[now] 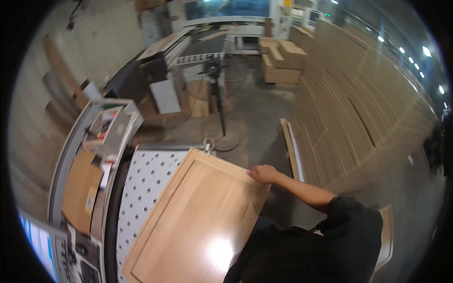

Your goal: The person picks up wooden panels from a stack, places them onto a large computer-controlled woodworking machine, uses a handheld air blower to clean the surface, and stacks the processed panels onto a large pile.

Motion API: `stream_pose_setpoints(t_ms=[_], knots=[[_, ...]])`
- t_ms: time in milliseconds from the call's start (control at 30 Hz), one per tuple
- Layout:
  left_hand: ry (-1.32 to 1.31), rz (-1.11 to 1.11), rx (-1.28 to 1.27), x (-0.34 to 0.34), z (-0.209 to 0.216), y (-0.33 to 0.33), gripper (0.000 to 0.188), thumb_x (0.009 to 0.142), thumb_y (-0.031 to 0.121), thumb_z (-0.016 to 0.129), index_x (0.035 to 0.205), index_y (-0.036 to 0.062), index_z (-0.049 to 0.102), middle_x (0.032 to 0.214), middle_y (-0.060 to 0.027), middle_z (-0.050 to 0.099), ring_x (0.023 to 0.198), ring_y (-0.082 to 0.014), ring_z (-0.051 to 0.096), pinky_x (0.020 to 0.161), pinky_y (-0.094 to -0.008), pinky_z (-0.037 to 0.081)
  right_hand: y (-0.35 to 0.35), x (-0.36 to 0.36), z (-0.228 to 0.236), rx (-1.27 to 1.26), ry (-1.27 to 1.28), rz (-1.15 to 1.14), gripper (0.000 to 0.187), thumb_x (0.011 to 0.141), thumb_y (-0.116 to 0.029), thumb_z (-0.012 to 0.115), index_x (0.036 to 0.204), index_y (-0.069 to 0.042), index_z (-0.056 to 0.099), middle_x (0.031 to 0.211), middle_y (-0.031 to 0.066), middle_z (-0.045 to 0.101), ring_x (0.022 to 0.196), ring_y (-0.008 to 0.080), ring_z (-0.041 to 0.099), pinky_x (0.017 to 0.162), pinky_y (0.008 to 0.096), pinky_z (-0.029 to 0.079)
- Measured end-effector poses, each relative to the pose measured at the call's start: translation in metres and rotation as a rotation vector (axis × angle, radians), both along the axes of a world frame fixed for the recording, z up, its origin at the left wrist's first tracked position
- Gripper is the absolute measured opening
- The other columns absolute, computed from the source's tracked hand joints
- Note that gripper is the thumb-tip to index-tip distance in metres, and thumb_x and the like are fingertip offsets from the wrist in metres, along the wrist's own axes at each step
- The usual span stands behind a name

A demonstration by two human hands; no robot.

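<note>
A pale wooden cabinet door (pixel 188 226) with a raised frame around a flat centre lies slantwise over a white table top (pixel 144 188) dotted with dark round spots. Its far right corner reaches past the table. My right hand (pixel 264 174) grips that corner, fingers closed around the edge. My left hand is out of the picture. Light glares off the lower part of the door.
Tall stacks of flat cardboard (pixel 349 99) line the right side. Beyond the table stands a black pedestal fan (pixel 221 101). On the left, a long shelf bears a brown cardboard piece (pixel 78 193) and a tool box (pixel 104 127); a monitor (pixel 40 247) sits near me.
</note>
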State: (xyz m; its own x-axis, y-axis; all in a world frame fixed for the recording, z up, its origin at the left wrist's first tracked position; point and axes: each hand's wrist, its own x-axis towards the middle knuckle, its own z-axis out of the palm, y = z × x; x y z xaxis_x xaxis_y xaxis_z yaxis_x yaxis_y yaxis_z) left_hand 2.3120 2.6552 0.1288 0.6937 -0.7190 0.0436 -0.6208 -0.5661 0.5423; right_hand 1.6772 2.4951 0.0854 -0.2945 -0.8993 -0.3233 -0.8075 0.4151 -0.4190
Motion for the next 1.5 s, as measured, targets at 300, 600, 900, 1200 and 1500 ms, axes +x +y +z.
stream_pose_setpoints(t_ms=[300,600,900,1200,1500], knots=[[-0.070,-0.385,-0.139,-0.090,0.098,-0.102,0.076,0.097,0.049,0.064,0.135,-0.0143,0.050,0.131,-0.0283,0.061,0.111,-0.0377,0.064,0.094,-0.0493,0.052,-0.023,0.002,-0.016,0.098,-0.473,0.090,0.099,0.099,-0.077,0.018,0.124,0.005,0.068,0.129,0.0315,0.064,0.127,0.0436,0.058,0.108,0.0480,0.043],[-0.099,-0.539,-0.184,-0.159,0.149,-0.154,0.078,0.097,0.052,0.063,0.136,-0.0144,0.049,0.131,-0.0290,0.061,0.113,-0.0384,0.063,0.095,-0.0493,0.051,-0.015,0.006,-0.015,0.055,-0.483,-0.007,0.099,0.100,-0.075,0.018,0.126,0.008,0.066,0.132,0.0306,0.062,0.129,0.0450,0.056,0.108,0.0506,0.042],[-0.102,-0.584,-0.216,-0.178,0.166,-0.171,0.080,0.096,0.054,0.062,0.137,-0.0144,0.049,0.132,-0.0298,0.060,0.114,-0.0391,0.061,0.096,-0.0493,0.050,-0.004,0.004,-0.054,0.035,-0.594,0.012,0.097,0.099,-0.076,0.018,0.135,0.003,0.061,0.139,0.0295,0.057,0.135,0.0440,0.051,0.112,0.0487,0.040],[-0.093,-0.624,-0.251,-0.179,0.173,-0.195,0.083,0.096,0.056,0.060,0.137,-0.0145,0.048,0.133,-0.0305,0.059,0.116,-0.0398,0.060,0.098,-0.0492,0.049,-0.054,-0.006,-0.107,-0.078,-1.092,0.141,0.092,0.100,-0.076,0.022,0.152,-0.003,0.045,0.156,0.0220,0.043,0.145,0.0352,0.039,0.119,0.0432,0.031],[-0.056,-0.682,-0.276,-0.178,0.171,-0.222,0.085,0.095,0.058,0.059,0.138,-0.0145,0.048,0.134,-0.0312,0.058,0.118,-0.0406,0.059,0.099,-0.0492,0.048,-0.081,0.006,-0.085,0.013,-0.868,-0.062,0.089,0.102,-0.072,0.017,0.150,-0.005,0.050,0.154,0.0207,0.047,0.145,0.0372,0.040,0.119,0.0441,0.031]])
